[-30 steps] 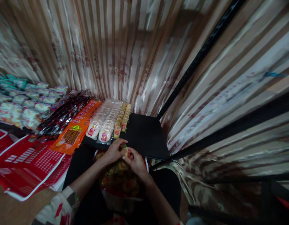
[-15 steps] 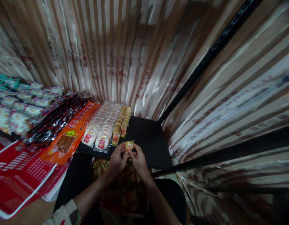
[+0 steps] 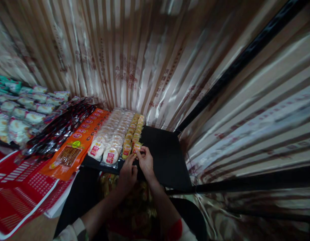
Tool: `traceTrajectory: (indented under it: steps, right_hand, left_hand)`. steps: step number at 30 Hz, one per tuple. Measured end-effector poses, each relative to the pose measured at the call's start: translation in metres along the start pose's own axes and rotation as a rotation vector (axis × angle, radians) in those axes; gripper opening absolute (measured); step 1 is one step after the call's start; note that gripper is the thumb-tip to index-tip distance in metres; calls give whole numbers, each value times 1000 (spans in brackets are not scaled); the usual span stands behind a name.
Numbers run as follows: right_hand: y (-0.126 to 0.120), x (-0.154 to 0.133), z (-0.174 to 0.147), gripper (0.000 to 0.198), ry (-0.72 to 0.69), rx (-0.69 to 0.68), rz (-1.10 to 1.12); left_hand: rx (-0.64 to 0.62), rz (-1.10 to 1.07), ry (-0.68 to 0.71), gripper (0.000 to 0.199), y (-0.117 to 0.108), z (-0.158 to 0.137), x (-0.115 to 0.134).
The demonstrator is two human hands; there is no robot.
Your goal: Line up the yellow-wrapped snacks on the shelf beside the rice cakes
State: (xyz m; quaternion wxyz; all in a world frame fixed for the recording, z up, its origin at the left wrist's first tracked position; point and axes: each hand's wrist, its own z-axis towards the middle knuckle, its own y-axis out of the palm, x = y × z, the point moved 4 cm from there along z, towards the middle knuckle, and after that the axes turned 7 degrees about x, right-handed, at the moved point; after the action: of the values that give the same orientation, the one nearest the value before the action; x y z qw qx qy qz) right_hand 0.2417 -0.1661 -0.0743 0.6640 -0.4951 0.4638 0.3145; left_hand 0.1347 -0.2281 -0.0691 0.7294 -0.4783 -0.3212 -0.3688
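A small yellow snack packet point(image 3: 137, 146) with a red and white label is at the near end of the right row of yellow packets point(image 3: 139, 124). My right hand point(image 3: 146, 163) pinches it at its right and lower side. Just below, my left hand point(image 3: 128, 172) has its fingers stretched toward the packet's lower edge, thumb apart; whether they touch it I cannot tell. Left of these stand two rows of round white rice cracker packs point(image 3: 111, 154) in clear wrappers. All lie on a black shelf point(image 3: 165, 157).
An orange snack bag point(image 3: 69, 152) and dark shiny packets point(image 3: 62, 125) lie further left, beyond them white packs point(image 3: 19, 129). A red basket point(image 3: 21, 190) is at lower left. Yellow packets in a container point(image 3: 142, 214) sit below my arms. Striped curtain point(image 3: 135, 50) and black posts point(image 3: 232, 63) surround the shelf.
Both hands held the yellow packet before the shelf's front edge. It has moved forward to the end of the right yellow row, and my left hand has drawn down from it.
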Motion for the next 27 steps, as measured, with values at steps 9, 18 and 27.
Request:
traceTrajectory:
  steps: [9, 18, 27]
  right_hand:
    - [12, -1, 3, 33, -56, -8, -137]
    - [13, 9, -4, 37, -10, -50, 79]
    - [-49, 26, -96, 33, 23, 17, 30]
  left_hand:
    - [-39, -35, -94, 47, 0, 3, -6]
    - [-31, 4, -20, 40, -5, -7, -4]
    - [-523, 61, -83, 35, 8, -104, -9]
